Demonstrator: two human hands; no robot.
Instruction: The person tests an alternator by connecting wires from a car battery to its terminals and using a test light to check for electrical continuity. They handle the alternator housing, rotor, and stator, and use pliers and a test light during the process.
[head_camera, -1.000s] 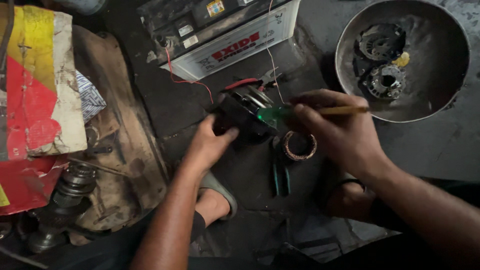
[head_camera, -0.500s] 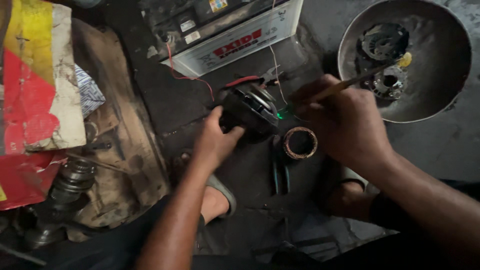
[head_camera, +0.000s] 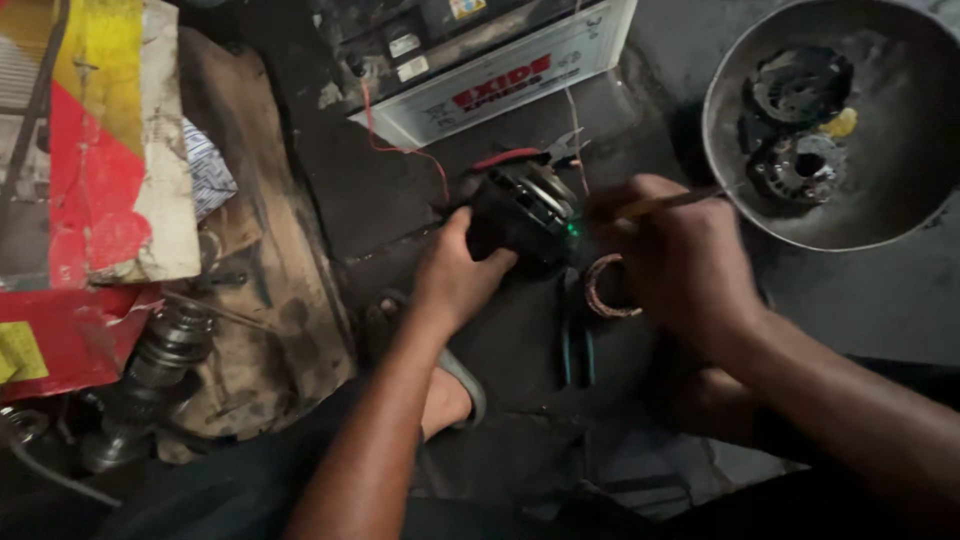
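Note:
My left hand (head_camera: 458, 270) grips a black round motor part (head_camera: 522, 212) on the dark floor, steadying it from the left. My right hand (head_camera: 685, 260) holds a thin yellow-handled tool (head_camera: 668, 202), its tip pressed at the part's right side where a small green light glows. A copper wire coil (head_camera: 604, 287) lies just below my right hand. Red-handled pliers (head_camera: 528, 156) rest behind the part.
A white car battery (head_camera: 490, 60) with a thin red wire stands at the back. A metal bowl (head_camera: 900, 200) with dark motor pieces is at the right. Teal-handled pliers (head_camera: 576, 345) lie on the floor. Red and yellow cardboard (head_camera: 90, 180) and greasy parts (head_camera: 150, 370) sit left.
My right hand shifted slightly right and turned the tool so its handle points toward the bowl. The left hand keeps its grip on the part. The view moved closer.

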